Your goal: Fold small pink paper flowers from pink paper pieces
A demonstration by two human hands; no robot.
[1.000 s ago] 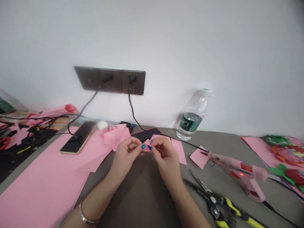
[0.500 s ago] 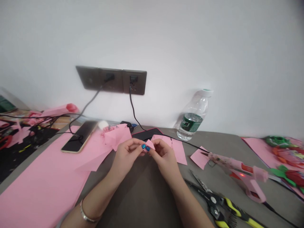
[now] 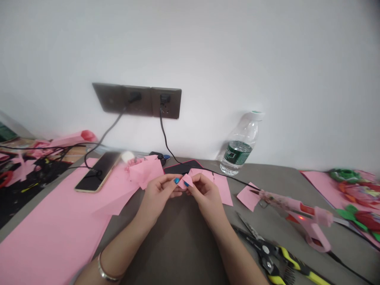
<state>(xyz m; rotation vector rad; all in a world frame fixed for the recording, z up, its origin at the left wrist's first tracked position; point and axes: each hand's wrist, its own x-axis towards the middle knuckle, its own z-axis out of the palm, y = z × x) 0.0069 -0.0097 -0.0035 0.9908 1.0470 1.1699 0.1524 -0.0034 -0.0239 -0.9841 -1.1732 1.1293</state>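
The left hand and the right hand hold a small piece of pink paper between them, both sets of fingers pinched on it, above the grey table. A pink paper sheet lies just behind the right hand. A pink hot glue gun and yellow-handled snips lie to the right.

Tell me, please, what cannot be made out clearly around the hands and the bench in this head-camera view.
All in the head view:
The small pink paper piece: the left hand and right hand hide most of its shape.
The yellow-handled snips: handle ends cut off by the bottom edge.
The red and green paper shapes: cut off by the right edge.
The pink scraps at far left: blurred and too small.
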